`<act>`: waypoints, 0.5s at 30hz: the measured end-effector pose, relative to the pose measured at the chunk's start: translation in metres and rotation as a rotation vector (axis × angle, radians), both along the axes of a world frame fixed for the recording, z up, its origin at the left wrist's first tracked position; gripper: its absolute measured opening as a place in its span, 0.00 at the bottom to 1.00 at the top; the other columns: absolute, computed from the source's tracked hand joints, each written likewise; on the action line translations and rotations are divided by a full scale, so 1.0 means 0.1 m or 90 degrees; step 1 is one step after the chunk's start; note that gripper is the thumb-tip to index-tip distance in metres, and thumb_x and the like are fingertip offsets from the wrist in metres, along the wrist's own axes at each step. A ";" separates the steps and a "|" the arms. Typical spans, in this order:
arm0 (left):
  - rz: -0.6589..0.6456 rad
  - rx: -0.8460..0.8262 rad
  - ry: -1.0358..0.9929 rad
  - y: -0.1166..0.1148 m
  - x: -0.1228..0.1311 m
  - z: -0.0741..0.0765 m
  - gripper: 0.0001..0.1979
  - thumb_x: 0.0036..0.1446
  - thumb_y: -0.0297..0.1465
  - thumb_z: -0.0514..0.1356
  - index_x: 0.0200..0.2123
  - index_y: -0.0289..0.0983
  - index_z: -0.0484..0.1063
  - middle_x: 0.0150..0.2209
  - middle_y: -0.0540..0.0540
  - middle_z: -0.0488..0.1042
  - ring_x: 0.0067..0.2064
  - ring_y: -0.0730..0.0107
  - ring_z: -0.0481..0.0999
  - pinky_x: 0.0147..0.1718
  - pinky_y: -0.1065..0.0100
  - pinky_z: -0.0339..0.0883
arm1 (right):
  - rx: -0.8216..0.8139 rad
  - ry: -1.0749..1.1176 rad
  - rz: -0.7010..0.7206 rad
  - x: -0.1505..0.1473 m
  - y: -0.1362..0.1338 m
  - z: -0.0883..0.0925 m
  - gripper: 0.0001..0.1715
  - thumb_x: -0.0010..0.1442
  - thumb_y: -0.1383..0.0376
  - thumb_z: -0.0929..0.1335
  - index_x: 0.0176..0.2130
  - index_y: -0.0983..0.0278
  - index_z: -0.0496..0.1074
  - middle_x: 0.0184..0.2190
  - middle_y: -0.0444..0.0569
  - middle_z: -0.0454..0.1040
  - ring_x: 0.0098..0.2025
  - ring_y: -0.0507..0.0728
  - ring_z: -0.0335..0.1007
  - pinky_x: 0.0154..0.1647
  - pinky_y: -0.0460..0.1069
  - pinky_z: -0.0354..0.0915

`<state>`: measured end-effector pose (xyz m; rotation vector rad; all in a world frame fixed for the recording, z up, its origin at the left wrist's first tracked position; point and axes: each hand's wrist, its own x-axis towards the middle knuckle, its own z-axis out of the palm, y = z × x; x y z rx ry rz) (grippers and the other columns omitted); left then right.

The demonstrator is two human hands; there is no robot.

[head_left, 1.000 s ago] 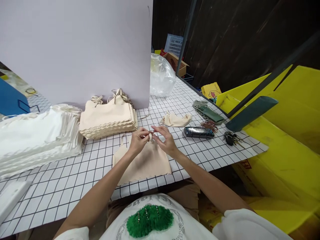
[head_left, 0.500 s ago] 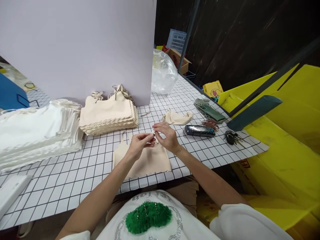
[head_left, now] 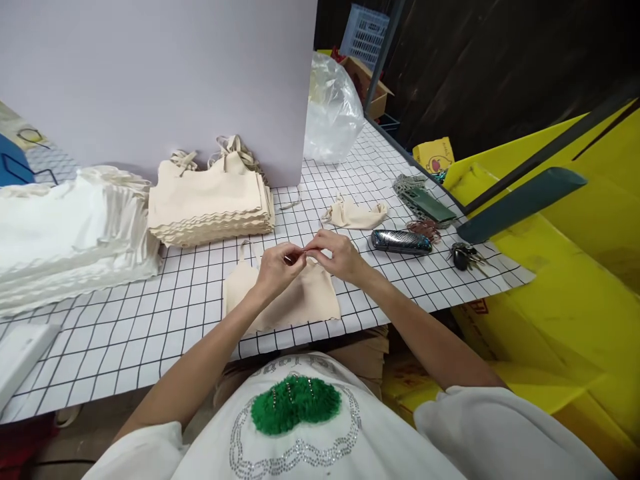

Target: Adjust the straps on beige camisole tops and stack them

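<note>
A beige garment [head_left: 300,300] lies spread near the front edge of the checked table. Over its upper part, my left hand [head_left: 280,267] and my right hand [head_left: 337,255] meet fingertip to fingertip, both pinched. What sits between the fingertips is too small to make out; it may be part of a strap. One thin strap loop of the garment shows just left of my left hand. Beyond my right hand rests a small crumpled beige piece [head_left: 356,215].
Stacks of beige garments [head_left: 210,203] and white garments [head_left: 75,233] stand at the left. A patterned case [head_left: 401,242], keys [head_left: 465,257] and a green pouch [head_left: 433,205] lie right. Behind are a white panel [head_left: 165,80] and a plastic bag [head_left: 333,113].
The view has tilted down, so the table's things appear higher. Both hands remain over the garment, and their fingertips have come closer together.
</note>
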<state>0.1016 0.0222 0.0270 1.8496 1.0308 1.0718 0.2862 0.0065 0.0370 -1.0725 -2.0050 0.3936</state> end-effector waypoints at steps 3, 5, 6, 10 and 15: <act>-0.008 -0.048 -0.008 -0.01 -0.02 -0.04 0.05 0.54 0.29 0.61 0.27 0.38 0.77 0.26 0.49 0.76 0.28 0.70 0.73 0.28 0.68 0.68 | -0.034 0.020 0.002 0.01 -0.02 -0.02 0.07 0.62 0.71 0.68 0.33 0.63 0.75 0.30 0.47 0.74 0.33 0.53 0.70 0.35 0.50 0.66; -0.024 -0.048 0.039 -0.02 -0.06 -0.08 0.05 0.55 0.29 0.61 0.28 0.38 0.76 0.28 0.48 0.76 0.30 0.68 0.74 0.30 0.66 0.68 | -0.072 0.041 -0.007 0.01 -0.03 -0.03 0.06 0.62 0.70 0.68 0.32 0.63 0.73 0.29 0.46 0.75 0.32 0.53 0.70 0.34 0.49 0.66; -0.033 -0.032 0.091 -0.03 -0.08 -0.10 0.03 0.55 0.29 0.62 0.29 0.37 0.75 0.30 0.47 0.77 0.33 0.66 0.74 0.33 0.64 0.68 | -0.101 0.053 -0.016 0.02 -0.03 -0.04 0.06 0.62 0.69 0.68 0.32 0.63 0.73 0.29 0.46 0.75 0.32 0.53 0.70 0.33 0.49 0.65; -0.030 0.018 0.342 -0.13 -0.16 -0.26 0.08 0.53 0.32 0.69 0.32 0.37 0.73 0.34 0.45 0.76 0.40 0.57 0.73 0.40 0.57 0.64 | -0.243 0.109 -0.032 0.05 -0.07 -0.12 0.06 0.63 0.65 0.67 0.33 0.63 0.73 0.28 0.45 0.76 0.30 0.52 0.71 0.32 0.48 0.66; -0.005 -0.028 0.369 -0.21 -0.17 -0.40 0.08 0.55 0.30 0.69 0.30 0.38 0.72 0.34 0.48 0.75 0.41 0.59 0.72 0.43 0.57 0.60 | -0.235 0.127 -0.006 0.03 -0.12 -0.33 0.05 0.63 0.66 0.68 0.33 0.62 0.73 0.30 0.46 0.76 0.33 0.53 0.71 0.36 0.50 0.66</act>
